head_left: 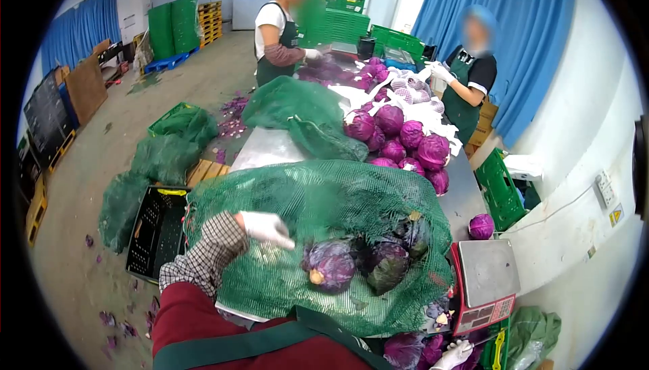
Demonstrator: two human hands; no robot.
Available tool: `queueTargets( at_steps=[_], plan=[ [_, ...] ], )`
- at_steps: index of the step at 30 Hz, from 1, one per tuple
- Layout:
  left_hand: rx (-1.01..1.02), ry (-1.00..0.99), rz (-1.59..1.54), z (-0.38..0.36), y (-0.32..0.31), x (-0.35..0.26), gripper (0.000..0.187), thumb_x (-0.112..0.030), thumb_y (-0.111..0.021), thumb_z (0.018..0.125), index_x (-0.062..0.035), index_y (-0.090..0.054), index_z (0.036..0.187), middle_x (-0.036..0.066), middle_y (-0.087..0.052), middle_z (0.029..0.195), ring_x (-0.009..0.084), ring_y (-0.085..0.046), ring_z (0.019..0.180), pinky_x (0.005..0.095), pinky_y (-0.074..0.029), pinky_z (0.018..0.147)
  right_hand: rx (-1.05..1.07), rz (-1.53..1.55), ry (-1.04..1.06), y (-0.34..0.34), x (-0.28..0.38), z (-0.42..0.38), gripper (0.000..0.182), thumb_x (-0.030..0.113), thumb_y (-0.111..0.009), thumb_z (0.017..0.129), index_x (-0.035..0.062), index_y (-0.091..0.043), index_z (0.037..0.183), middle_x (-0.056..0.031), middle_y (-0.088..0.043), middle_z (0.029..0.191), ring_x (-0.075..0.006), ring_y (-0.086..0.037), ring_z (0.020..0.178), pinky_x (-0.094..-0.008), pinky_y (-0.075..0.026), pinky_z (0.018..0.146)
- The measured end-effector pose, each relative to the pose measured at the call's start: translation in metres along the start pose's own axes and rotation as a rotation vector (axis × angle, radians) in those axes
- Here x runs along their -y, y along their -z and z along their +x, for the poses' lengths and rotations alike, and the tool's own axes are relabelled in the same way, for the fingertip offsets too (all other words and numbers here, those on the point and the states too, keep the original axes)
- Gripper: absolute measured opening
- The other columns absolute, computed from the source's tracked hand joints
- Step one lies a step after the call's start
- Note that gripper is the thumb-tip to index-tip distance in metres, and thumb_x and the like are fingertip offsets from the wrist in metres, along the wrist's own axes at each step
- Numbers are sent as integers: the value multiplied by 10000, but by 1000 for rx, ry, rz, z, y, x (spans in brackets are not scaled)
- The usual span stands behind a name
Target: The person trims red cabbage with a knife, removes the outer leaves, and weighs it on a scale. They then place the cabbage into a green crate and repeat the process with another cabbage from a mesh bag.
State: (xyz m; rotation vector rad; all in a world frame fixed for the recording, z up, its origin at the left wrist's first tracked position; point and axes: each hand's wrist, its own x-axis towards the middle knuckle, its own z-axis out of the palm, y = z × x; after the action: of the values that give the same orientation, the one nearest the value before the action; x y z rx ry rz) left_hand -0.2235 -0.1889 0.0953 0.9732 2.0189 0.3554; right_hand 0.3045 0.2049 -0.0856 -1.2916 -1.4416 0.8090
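A large green mesh bag (270, 289) lies across the table, with several dark red cabbages in it. One cabbage (330, 266) shows its cut stem. Over the bag, to the left of that cabbage, is my gloved left hand (268, 228); its fingers point right, and whether they hold any mesh is unclear. At the bottom right, my gloved right hand (454, 355) is beside purple cabbages (404, 351) low by the table's edge. Its fingers are partly cut off by the frame edge.
Trimmed purple cabbages (389, 120) are piled beyond the bag. A scale (488, 272) stands at the right, a black crate (157, 235) at the left. Two co-workers, one at the far left side (277, 32) and one at the right (466, 79), stand at the table. Leaf scraps litter the floor.
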Motion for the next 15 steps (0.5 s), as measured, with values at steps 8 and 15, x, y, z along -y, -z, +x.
queueTargets(
  at_steps=[8,15],
  plan=[
    [-1617,10,452,-2,59,-16,945,-403,-707,741,64,-267,1434,297,-154,1519,408,-149,1428,532,-98,1158,115,90,-81,-15,133,-51,320,306,-576,953,-13,-591,974,-79,-634,776,-137,-542,588,-263,-420,496],
    [-859,-757,448,68,-45,-53,496,-411,-654,821,2,-619,1094,182,-623,1102,322,-586,1072,397,-446,973,185,125,-196,-14,128,-74,273,310,-584,950,41,-568,907,-36,-617,745,-97,-519,559,-213,-362,454]
  ],
)
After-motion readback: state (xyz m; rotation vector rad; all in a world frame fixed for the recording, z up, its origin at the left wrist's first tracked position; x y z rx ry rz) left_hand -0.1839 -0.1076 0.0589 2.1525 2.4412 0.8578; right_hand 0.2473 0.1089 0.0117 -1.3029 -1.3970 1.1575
